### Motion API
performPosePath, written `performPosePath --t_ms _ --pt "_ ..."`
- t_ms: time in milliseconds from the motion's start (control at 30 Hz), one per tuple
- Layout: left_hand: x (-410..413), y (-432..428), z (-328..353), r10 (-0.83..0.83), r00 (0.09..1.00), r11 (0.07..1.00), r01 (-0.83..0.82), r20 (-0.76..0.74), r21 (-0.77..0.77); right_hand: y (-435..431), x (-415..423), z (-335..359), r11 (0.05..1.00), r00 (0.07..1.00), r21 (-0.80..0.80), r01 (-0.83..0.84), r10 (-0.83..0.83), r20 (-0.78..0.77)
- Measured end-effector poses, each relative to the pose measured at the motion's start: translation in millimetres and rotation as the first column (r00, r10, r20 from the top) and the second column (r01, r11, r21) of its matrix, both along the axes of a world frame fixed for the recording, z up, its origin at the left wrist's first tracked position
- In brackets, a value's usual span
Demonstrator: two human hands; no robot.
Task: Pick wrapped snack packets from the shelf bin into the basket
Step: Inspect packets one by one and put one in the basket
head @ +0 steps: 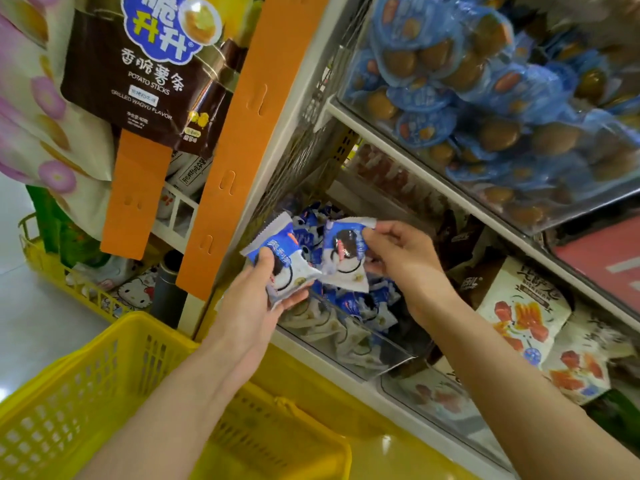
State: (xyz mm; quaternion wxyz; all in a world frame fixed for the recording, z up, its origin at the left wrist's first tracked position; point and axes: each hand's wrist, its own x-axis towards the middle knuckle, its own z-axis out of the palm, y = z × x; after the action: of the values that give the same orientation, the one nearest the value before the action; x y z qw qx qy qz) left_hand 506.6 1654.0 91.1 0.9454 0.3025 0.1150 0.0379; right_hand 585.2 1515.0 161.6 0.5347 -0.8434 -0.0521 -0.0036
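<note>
One blue-and-white packet [282, 259] is gripped in the left hand [258, 299] and a second packet [344, 252] is pinched by its top edge in the right hand [401, 259], both held just above the shelf bin [367, 351], the yellow basket [86, 393] being noted below-left, nearer the left hand.

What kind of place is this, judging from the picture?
Most likely a supermarket or snack shop: a clear shelf bin heaped with wrapped snack packets, a hanging potato sticks bag, and a yellow shopping basket.
</note>
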Motion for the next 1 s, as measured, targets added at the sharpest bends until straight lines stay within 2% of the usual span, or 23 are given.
performPosePath --t_ms 67,133,333,433,500,567,633,700,800,867,933,1000 --pt "-3 -1 1 -0.013 1.000 0.996 0.012 -0.018 -0.089 4 -17 -4 0.998 0.995 -0.004 -0.067 0.067 -0.073" --pt "-8 -3 2 -0.043 0.998 0.994 0.039 -0.039 -0.103 7 -30 -8 0.992 0.988 -0.035 -0.120 0.116 -0.100" --pt "-22 -2 -2 -0.215 0.975 0.973 0.219 -0.063 0.072 10 -48 -14 0.948 0.966 -0.194 -0.254 0.239 -0.096" --pt "-27 -4 -1 -0.275 0.955 0.934 0.292 -0.106 0.206 13 -57 -15 0.865 0.939 -0.368 -0.342 0.330 -0.096" --pt "-30 -6 0 -0.272 0.949 0.924 0.303 -0.158 0.232 17 -60 -17 0.840 0.934 -0.411 -0.355 0.338 -0.116" --pt "-32 -6 1 -0.268 0.947 0.937 0.299 -0.178 0.180 19 -59 -16 0.874 0.943 -0.354 -0.331 0.298 -0.146" --pt "-34 -3 2 -0.300 0.949 0.934 0.313 -0.101 0.173 21 -59 -13 0.928 0.949 -0.221 -0.300 0.266 -0.171" --pt "-34 0 6 -0.332 0.943 0.930 0.331 -0.023 0.160 22 -53 -7 0.968 0.964 -0.065 -0.241 0.231 -0.133" --pt "-31 2 4 -0.280 0.957 0.940 0.288 -0.071 0.183 14 -30 5 0.991 0.997 0.111 -0.070 0.074 -0.034" --pt "-30 4 4 -0.246 0.966 0.949 0.256 -0.074 0.182 4 -7 7 0.994 0.996 0.083 0.075 -0.078 0.033" --pt "-30 6 5 -0.221 0.974 0.962 0.226 -0.049 0.153 -7 18 3 0.977 0.971 -0.033 0.209 -0.203 0.129" --pt "-29 8 7 -0.180 0.983 0.973 0.185 -0.044 0.136 -16 42 -5 0.945 0.947 -0.174 0.277 -0.238 0.215"
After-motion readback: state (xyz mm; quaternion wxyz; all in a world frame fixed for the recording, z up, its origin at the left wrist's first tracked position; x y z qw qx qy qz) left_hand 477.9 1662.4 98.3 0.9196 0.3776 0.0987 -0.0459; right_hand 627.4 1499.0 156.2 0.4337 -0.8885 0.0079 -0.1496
